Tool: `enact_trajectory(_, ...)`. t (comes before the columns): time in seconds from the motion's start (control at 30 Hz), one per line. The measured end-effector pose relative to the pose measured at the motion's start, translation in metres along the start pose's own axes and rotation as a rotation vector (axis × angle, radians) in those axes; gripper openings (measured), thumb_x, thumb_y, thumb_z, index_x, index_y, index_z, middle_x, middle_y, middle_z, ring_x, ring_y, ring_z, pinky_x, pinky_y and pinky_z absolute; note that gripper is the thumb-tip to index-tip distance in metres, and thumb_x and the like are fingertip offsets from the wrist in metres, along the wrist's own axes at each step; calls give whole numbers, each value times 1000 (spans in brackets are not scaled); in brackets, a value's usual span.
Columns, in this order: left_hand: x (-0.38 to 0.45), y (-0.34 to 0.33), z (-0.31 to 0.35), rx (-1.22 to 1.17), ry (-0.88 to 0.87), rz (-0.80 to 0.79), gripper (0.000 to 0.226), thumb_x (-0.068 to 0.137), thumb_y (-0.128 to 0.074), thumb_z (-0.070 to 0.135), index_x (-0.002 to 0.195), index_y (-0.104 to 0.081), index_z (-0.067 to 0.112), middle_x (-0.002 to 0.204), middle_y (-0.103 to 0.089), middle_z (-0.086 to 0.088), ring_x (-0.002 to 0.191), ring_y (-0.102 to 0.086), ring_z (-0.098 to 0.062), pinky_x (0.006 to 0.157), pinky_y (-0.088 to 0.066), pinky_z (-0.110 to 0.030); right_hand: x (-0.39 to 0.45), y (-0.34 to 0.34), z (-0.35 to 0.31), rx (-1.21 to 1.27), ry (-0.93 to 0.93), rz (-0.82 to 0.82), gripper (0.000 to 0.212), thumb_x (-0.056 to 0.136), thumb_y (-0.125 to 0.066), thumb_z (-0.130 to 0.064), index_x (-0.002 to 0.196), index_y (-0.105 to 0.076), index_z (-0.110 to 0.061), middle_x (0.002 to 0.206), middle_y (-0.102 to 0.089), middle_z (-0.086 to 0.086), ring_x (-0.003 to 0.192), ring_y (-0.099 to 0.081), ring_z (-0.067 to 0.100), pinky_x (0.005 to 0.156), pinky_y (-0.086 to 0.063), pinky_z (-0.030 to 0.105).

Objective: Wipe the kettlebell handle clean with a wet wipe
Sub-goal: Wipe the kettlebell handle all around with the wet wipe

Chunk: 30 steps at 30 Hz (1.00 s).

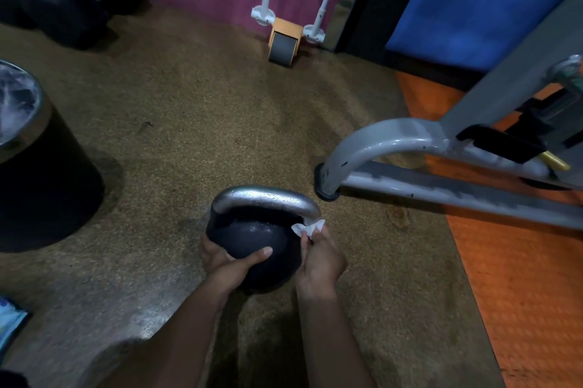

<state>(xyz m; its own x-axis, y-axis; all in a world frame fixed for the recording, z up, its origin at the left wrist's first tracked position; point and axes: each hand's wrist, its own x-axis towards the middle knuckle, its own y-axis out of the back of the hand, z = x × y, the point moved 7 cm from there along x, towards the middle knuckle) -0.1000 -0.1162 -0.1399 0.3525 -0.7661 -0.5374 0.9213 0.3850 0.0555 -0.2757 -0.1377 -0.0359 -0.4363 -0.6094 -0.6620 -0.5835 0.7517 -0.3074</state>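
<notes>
Wiping the handle's right end

Our left hand (227, 258) grips the kettlebell (255, 242) on the floor (189, 122); our right hand (318, 258) pinches the wipe (307, 227) against the handle (268, 196) base. We should hold the bell steady and wrap the wipe round the bar, rubbing leftward.

Both forearms reaching forward and down, hands close together: left hand (232, 261) cupped, thumb stretched across to the right; right hand (318, 256) pinching with fingertips, knuckles up.
</notes>
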Motion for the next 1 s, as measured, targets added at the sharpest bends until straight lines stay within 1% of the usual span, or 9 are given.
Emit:
enact_trajectory(0.23, -1, 0, 0, -44, -11, -11, 171, 6, -93, 73, 155, -19, 36, 159, -34, -1, 144, -43, -26, 112, -48, -49, 5, 2, -2, -101, -19, -5, 25, 94, -51, 3, 116, -62, 4, 120, -61, 17, 101, -60, 21, 81, -52, 26)
enact_trajectory(0.3, -3, 0, 4, -43, -30, -8, 167, 12, -96, 69, 155, -18, 34, 159, -32, -2, 144, -42, -26, 112, -48, -49, 8, 2, -10, -170, 20, -40, 26, 94, -49, 4, 117, -62, 1, 121, -62, 14, 105, -61, 20, 84, -53, 26)
enact_trajectory(0.37, -2, 0, 3, -39, -27, 0, 159, 24, -99, 57, 157, -17, 29, 159, -30, -2, 144, -41, -27, 113, -46, -47, 12, 0, -18, -245, 67, -61, 29, 94, -48, 5, 117, -64, -1, 121, -63, 12, 109, -62, 21, 89, -54, 27)
enact_trajectory(0.43, 0, 0, 0, -34, -11, -12, 155, 30, -102, 52, 157, -17, 29, 159, -30, -2, 145, -40, -26, 114, -45, -47, 16, -1, -22, -317, 78, -62, 30, 93, -48, 7, 116, -65, -2, 119, -64, 13, 108, -62, 21, 87, -54, 27)
enact_trajectory(0.53, 0, -1, -1, -4, 11, -33, 167, 15, -97, 69, 156, -16, 34, 159, -30, -1, 146, -39, -27, 115, -45, -51, 21, 0, -21, -401, 50, -69, 31, 92, -48, 7, 116, -65, -3, 117, -64, 13, 107, -62, 22, 85, -54, 26)
enact_trajectory(0.67, -2, 0, 1, 1, 19, -29, 168, 18, -94, 64, 159, -11, 29, 161, -22, -1, 149, -33, -27, 118, -41, -52, 20, -1, -30, -481, 78, -105, 23, 93, -51, 2, 104, -67, -11, 106, -66, 8, 100, -63, 18, 86, -54, 27)
enact_trajectory(0.77, -2, -2, 1, -1, 30, -49, 172, 14, -94, 68, 160, -10, 30, 162, -21, 0, 149, -33, -27, 119, -40, -51, 26, -5, -33, -559, 117, -135, 21, 94, -53, -4, 90, -68, -18, 93, -69, 5, 90, -65, 15, 82, -54, 28)
enact_trajectory(0.9, -4, -2, 2, -10, 33, -51, 173, 13, -94, 68, 160, -11, 28, 160, -22, 2, 148, -33, -26, 119, -40, -50, 34, -6, -28, -601, 87, -184, 20, 94, -52, -6, 102, -69, -11, 95, -71, 7, 87, -66, 17, 68, -51, 25)
enact_trajectory(1.0, -5, -2, 3, -20, 24, -46, 170, 15, -95, 65, 159, -12, 29, 160, -24, 2, 148, -34, -26, 119, -41, -50, 38, -8, -31, -606, 101, -219, 21, 93, -53, -2, 103, -69, -10, 100, -72, 12, 93, -68, 22, 79, -56, 33)
